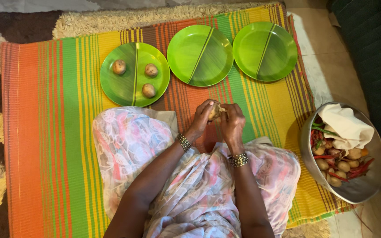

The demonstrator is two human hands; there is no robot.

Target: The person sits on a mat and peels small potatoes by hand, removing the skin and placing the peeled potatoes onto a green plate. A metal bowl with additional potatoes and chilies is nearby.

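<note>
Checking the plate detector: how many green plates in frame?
3, in a row on the striped mat: left plate holding three potatoes, middle plate and right plate both bare. None looks hidden.

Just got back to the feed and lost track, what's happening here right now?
A person sitting on a striped mat holds a small potato between the left hand and right hand, fingers working at it. Three green plates lie ahead: the left plate carries three small potatoes, the middle plate and right plate carry nothing. To the person's right, a metal bowl holds more potatoes, red and green chillies, and a white cloth.
</note>
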